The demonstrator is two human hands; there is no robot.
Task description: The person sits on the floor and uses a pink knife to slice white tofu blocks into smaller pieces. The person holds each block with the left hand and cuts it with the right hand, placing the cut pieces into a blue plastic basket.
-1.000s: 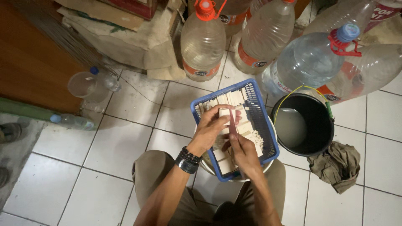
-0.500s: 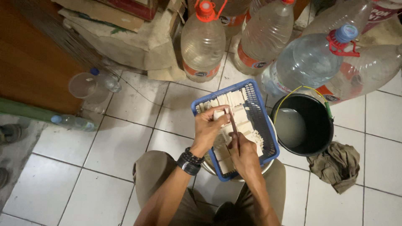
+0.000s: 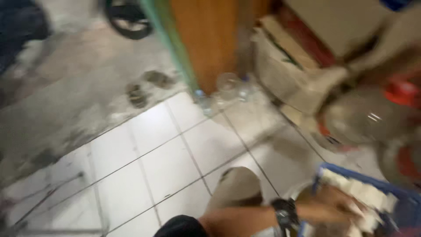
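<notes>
- the blue basket [image 3: 408, 197] sits at the lower right edge of the view, on the white tiled floor [image 3: 166, 162].
- pale blocks [image 3: 355, 191] lie inside the blue basket, along its near rim.
- the left hand [image 3: 337, 204], with a dark wristband [image 3: 286, 213] on its wrist, rests in the blue basket on the pale blocks; motion blur hides whether its fingers are spread or pinching.
- the right hand is out of view.
- a clear bottle [image 3: 370, 118] stands just beyond the blue basket.

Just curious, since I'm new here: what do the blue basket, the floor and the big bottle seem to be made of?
Blurred view, so tentatively: blue basket looks like matte plastic, by its solid colour and thin rim. Floor is glossy white tile with dark grout lines. Big bottle seems clear plastic, see-through with glints.
</notes>
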